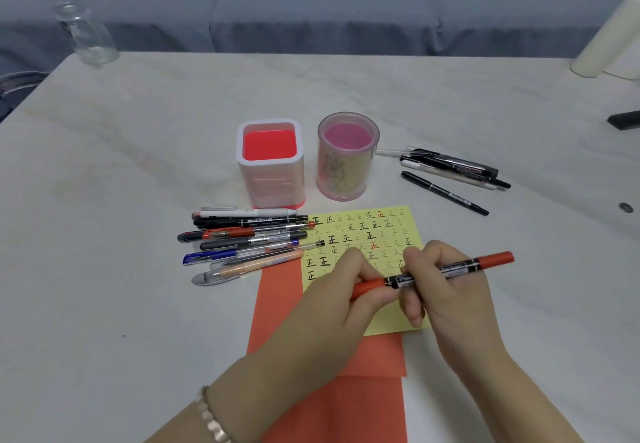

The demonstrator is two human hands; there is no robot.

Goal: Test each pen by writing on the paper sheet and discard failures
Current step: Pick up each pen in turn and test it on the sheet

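A double-ended marker (450, 268) with orange-red caps and a black barrel is held level above the yellow paper sheet (367, 231). My left hand (349, 290) grips its left cap, and my right hand (446, 290) grips the barrel. The yellow sheet carries several rows of written marks in black and red. Several pens (249, 241) lie in a row left of the sheet. A second group of pens (453, 172) lies to the right of the two holders.
A white square holder with a red inside (270, 162) and a round pink holder (346, 157) stand behind the sheet. Orange paper (277, 307) lies under the yellow sheet. A glass jar (85, 32) stands at the far left corner, a white roll (609, 37) at the far right.
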